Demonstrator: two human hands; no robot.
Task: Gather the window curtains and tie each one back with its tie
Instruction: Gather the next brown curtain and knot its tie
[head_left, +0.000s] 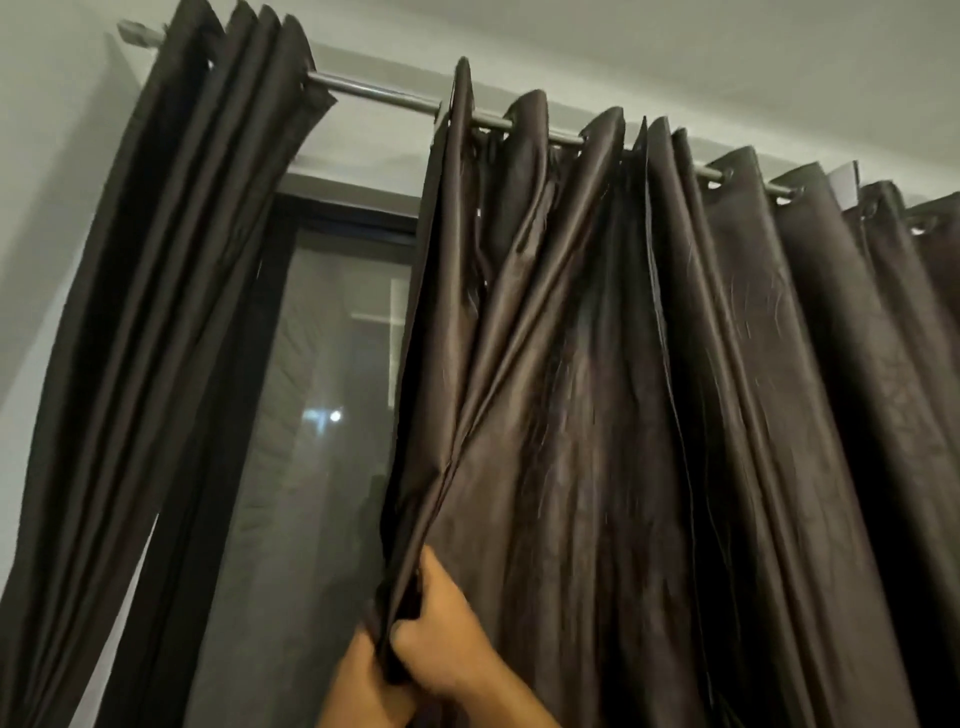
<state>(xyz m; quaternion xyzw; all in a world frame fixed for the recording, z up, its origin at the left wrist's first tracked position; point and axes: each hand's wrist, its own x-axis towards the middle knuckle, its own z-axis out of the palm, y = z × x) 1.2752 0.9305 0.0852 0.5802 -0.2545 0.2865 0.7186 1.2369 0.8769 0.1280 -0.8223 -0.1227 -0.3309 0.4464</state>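
Dark brown eyelet curtains hang from a metal rod (384, 96). The left curtain (156, 322) is bunched in tight folds at the rod's left end. The right curtain (649, 415) is spread wide over the window's right part. My right hand (441, 631) grips the right curtain's left edge low down, with its fingers curled round a bunch of folds. My left hand (358, 675) holds the same edge from the other side, and the fabric hides its fingers. No tie shows.
The dark-framed window (332, 395) with its insect screen is bare between the two curtains. A white wall (31, 208) runs along the left and a white ceiling above the rod. A small white bracket (844, 176) sits behind the rod at the right.
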